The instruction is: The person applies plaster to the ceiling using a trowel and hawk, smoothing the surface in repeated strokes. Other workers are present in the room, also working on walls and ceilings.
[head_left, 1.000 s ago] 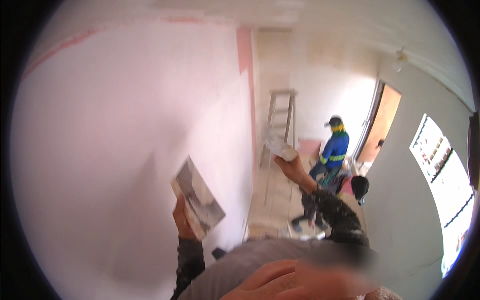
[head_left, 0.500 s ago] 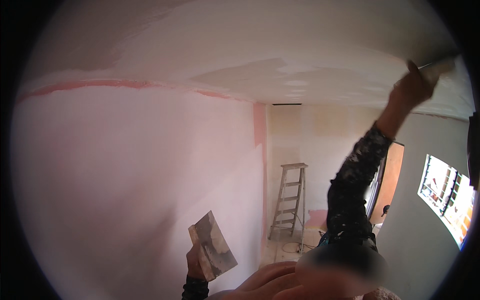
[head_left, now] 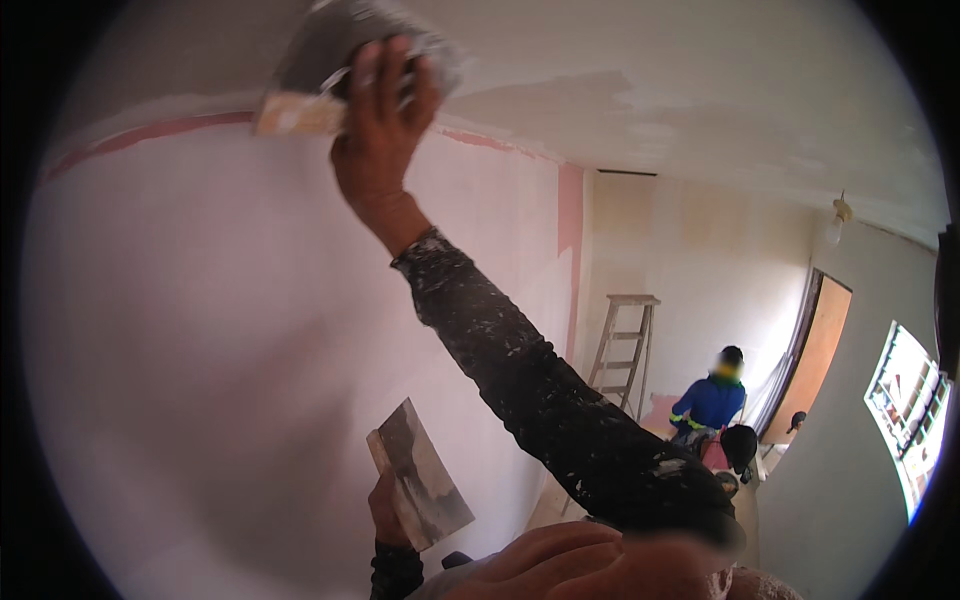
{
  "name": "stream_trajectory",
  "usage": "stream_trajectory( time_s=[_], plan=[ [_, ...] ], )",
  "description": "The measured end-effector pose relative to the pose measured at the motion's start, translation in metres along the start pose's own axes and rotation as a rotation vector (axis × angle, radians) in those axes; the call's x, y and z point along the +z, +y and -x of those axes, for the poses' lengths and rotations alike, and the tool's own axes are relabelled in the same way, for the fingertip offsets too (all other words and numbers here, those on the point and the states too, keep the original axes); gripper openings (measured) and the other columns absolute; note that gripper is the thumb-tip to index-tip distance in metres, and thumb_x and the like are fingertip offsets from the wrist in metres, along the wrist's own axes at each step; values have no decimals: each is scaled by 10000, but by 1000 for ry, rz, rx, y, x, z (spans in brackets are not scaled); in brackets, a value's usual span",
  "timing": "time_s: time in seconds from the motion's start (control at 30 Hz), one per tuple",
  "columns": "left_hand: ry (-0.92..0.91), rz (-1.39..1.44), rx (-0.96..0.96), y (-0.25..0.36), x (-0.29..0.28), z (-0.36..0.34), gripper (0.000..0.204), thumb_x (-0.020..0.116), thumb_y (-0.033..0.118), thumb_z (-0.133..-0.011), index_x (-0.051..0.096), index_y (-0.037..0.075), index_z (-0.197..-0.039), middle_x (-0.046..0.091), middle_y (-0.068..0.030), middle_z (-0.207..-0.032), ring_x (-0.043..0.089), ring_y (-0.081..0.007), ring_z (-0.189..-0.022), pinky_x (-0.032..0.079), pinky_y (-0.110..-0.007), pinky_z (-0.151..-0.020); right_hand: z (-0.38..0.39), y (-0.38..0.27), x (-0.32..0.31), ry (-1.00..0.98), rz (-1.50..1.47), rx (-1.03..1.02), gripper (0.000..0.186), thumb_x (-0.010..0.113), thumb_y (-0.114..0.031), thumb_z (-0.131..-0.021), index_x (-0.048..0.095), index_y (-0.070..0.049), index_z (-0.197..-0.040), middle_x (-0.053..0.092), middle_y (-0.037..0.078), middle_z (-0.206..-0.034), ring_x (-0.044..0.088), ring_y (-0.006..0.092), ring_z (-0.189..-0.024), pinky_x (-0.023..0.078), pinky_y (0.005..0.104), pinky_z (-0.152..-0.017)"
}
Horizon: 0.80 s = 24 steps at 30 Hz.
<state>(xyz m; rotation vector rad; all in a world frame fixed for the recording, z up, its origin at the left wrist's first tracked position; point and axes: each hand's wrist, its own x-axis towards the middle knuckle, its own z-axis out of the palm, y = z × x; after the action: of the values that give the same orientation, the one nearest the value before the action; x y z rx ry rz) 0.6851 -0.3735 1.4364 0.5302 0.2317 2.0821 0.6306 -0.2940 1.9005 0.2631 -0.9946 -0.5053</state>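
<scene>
My right hand (head_left: 385,140) reaches up and across to the upper left, in a black sleeve spattered with white. It is closed on a wide putty knife (head_left: 325,60) with a grey blade and a pale wooden back edge. That blade is against or very near the ceiling (head_left: 520,50), above the top of the pink wall; contact is unclear. Low in the middle, my left hand (head_left: 384,512) grips a second wide putty knife (head_left: 428,470) by its wooden edge. Grey and beige filler smears its tilted blade. The left fingers are partly hidden behind it.
The whitish-pink wall (head_left: 180,300) stands close on the left. A wooden stepladder (head_left: 622,350) and a person in a blue top (head_left: 712,402) are at the far end. A bulb (head_left: 838,218) hangs near the right wall, with an orange-brown door (head_left: 822,335) and a louvred window (head_left: 905,405).
My right hand has swung from the upper right to the upper left with its putty knife. The left hand stays low, its blade slightly higher. The view has shifted, and the person at the back now shows.
</scene>
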Motion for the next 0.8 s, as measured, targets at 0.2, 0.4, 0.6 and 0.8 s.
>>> stream_trajectory(
  time_s=[0.2,0.4,0.6,0.8],
  plan=[
    [-41,-141,-25,86,122,-79,546,508,444,-1045,472,38,-1409,628,-121,-1200,643,-259,-1047,544,-404,-900,-32,75,-10,-548,-378,94,808,703,61,-632,562,-96,-1411,486,122,-1517,444,415,-1302,395,564,-1071],
    [181,-334,91,180,-1,-220,494,475,444,-1076,506,57,-1381,669,-92,-1115,669,-198,-874,572,-345,-776,229,101,-61,-760,-506,1010,545,660,27,-856,583,-69,-1387,626,136,-1358,546,343,-1234,456,425,-1073],
    [234,-310,20,174,-74,-340,479,452,414,-1088,492,50,-1397,660,-99,-1177,677,-202,-951,579,-365,-833,484,115,-196,-290,-94,2354,368,746,-65,-821,629,99,-1129,677,150,-987,673,250,-893,552,375,-767],
    [76,-55,-63,292,-140,-402,513,468,398,-1078,461,34,-1440,631,-147,-1322,666,-255,-1120,576,-416,-934,596,110,-44,-230,-543,2052,308,638,-46,-914,571,93,-1181,637,183,-1177,635,351,-1102,522,432,-977]
  ],
)
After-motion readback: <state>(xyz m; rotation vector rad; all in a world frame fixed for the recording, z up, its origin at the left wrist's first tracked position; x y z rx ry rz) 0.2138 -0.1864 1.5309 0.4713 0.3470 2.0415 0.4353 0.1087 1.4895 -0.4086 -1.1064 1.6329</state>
